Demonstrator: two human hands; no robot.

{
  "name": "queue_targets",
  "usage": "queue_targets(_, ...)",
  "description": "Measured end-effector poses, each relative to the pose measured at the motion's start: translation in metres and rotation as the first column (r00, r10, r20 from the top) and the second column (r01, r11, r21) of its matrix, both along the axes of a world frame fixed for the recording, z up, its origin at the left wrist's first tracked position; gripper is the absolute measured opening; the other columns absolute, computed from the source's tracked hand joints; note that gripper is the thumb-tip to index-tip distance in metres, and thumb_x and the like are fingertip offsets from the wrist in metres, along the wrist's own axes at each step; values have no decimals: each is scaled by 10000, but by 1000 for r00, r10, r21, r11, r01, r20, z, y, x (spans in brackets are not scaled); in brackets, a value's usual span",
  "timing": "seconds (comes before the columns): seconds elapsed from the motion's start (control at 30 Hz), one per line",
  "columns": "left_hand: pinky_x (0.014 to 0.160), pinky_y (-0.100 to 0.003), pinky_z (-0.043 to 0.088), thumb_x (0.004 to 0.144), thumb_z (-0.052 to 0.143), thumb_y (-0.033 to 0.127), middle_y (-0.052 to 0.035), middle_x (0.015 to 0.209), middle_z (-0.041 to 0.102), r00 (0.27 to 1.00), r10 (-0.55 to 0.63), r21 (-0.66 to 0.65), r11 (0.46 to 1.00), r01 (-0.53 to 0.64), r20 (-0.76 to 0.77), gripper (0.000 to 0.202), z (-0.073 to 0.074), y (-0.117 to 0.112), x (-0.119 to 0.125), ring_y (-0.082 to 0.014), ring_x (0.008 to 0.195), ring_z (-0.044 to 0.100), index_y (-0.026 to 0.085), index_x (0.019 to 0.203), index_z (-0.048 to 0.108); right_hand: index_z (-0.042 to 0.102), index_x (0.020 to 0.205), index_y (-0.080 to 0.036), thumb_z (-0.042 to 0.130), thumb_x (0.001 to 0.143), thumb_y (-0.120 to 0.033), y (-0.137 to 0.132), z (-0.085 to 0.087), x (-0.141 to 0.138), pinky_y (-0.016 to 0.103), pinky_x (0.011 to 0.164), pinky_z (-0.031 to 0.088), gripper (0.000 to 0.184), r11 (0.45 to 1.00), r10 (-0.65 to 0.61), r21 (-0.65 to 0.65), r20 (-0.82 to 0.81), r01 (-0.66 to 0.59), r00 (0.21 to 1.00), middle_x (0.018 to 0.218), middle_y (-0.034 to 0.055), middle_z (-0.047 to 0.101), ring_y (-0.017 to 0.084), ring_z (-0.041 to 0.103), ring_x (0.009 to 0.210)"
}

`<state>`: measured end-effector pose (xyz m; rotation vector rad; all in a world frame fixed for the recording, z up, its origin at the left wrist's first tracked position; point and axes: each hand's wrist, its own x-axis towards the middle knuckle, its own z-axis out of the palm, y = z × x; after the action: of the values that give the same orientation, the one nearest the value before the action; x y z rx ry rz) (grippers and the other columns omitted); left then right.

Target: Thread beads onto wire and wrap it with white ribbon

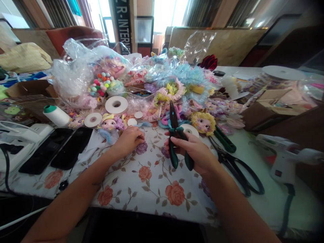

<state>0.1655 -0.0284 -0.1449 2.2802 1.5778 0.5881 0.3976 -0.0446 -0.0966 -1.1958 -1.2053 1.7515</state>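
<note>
My right hand (193, 148) is wrapped round the green handles of long-nosed pliers (174, 125), whose dark jaws point away from me and look closed. My left hand (130, 139) rests on the floral tablecloth (152, 182) with its fingers curled together near a small pale piece; what they pinch is too small to name. A small doll head with purple hair (110, 124) lies just beyond the left hand. A yellow-haired doll head (203, 123) lies beyond the right hand.
Black scissors (238, 170) and second green-handled pliers (225, 140) lie right of my hand. A white glue gun (283, 158) sits far right. Tape rolls (116, 105), a thread spool (56, 115), two phones (58, 148) and heaps of pastel craft pieces in plastic bags (76, 67) crowd the table.
</note>
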Motion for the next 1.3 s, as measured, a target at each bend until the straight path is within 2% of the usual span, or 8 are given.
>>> queue_targets(0.13, 809, -375, 425, 808, 588, 222, -68, 844, 619, 996, 85, 39, 996, -85, -8, 117, 0, 1, 0, -244, 897, 533, 173, 749, 676, 579, 934, -171, 547, 806, -326, 4, 3, 5, 301, 653, 475, 203, 979, 65, 164, 315, -122, 947, 804, 54, 648, 186, 620, 721)
queue_targets(0.23, 812, -385, 421, 845, 546, 262, -71, 848, 635, 996, 91, 94, 991, -91, 4, 190, 3, 1, 0, -245, 888, 539, 176, 749, 685, 572, 787, -180, 496, 827, -268, 6, 8, 13, 283, 610, 405, 124, 860, 40, 287, 786, -422, 617, 784, 66, 641, 209, 599, 732)
queue_targets(0.33, 831, -373, 424, 875, 496, 274, -71, 862, 660, 992, 94, 159, 981, -107, 90, 240, 13, -4, -8, -228, 874, 562, 173, 779, 691, 590, 858, -193, 478, 850, -265, 4, 10, 20, 267, 596, 372, 134, 794, -29, 204, 954, -573, 298, 873, 82, 659, 230, 613, 790)
queue_targets(0.5, 794, -333, 448, 804, 608, 345, -44, 921, 667, 988, 65, -30, 998, -61, 143, 177, 26, -16, -26, -214, 890, 591, 209, 864, 706, 576, 945, -171, 490, 863, -287, 1, 11, 20, 272, 615, 382, 166, 794, -35, 93, 994, -601, 108, 945, 128, 662, 255, 631, 850)
queue_targets(0.6, 796, -331, 442, 751, 663, 315, -34, 903, 655, 998, -10, -122, 992, 18, 66, 115, 22, -19, -29, -221, 911, 578, 222, 802, 707, 561, 943, -171, 481, 870, -296, 2, 13, 23, 273, 623, 390, 165, 796, -36, 106, 991, -596, 129, 952, 129, 655, 246, 624, 843)
queue_targets(0.87, 768, -345, 437, 791, 590, 269, -40, 825, 648, 979, 30, -99, 995, -10, 200, 108, 24, -19, -22, -220, 846, 573, 202, 735, 654, 575, 1022, -223, 553, 818, -398, 0, 27, 48, 286, 625, 417, 269, 711, 104, 271, 872, -649, 478, 953, 87, 641, 227, 590, 793)
queue_targets(1.1, 756, -322, 494, 800, 619, 384, -63, 937, 665, 599, 268, -280, 957, -75, 755, 206, 35, -23, -22, -189, 846, 616, 182, 834, 602, 581, 910, -206, 637, 732, -179, -28, 19, 13, 269, 665, 398, 189, 486, 224, 205, 910, -849, 348, 905, 46, 600, 200, 556, 838)
queue_targets(1.3, 721, -274, 485, 790, 650, 343, 2, 732, 608, 502, 316, -378, 926, 23, 805, 176, 28, -25, -6, -137, 719, 586, 180, 796, 584, 561, 901, -163, 747, 720, -352, -38, 3, -8, 287, 708, 403, 321, 440, 89, 283, 930, -852, 355, 969, 79, 579, 223, 535, 893)
